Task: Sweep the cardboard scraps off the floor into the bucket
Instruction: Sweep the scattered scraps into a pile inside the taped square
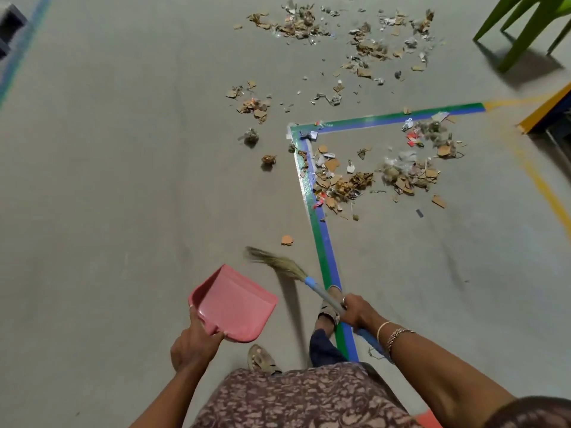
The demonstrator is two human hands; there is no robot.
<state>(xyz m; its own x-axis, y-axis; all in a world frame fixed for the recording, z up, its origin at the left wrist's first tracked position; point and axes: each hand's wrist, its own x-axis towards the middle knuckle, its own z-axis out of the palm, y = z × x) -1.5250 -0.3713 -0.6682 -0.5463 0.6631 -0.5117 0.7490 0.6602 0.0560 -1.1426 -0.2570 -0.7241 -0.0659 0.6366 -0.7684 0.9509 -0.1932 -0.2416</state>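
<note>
Cardboard scraps (pixel 343 180) lie in loose heaps across the grey floor, some inside the taped corner, more farther off at the top (pixel 296 23). One lone scrap (pixel 287 240) lies just ahead of the broom tip. My left hand (pixel 193 341) grips the handle of a pink dustpan (pixel 234 304), held above the floor with nothing in it. My right hand (pixel 358 313) is closed on the blue handle of a grass broom (pixel 278 264), whose bristles point up-left, off the scraps. No bucket is in view.
A green-and-blue tape line (pixel 321 242) forms a corner on the floor and runs down past my feet. Green chair legs (pixel 525 26) stand at the top right. A yellow-edged object (pixel 547 115) sits at the right edge, with yellow floor lines near it.
</note>
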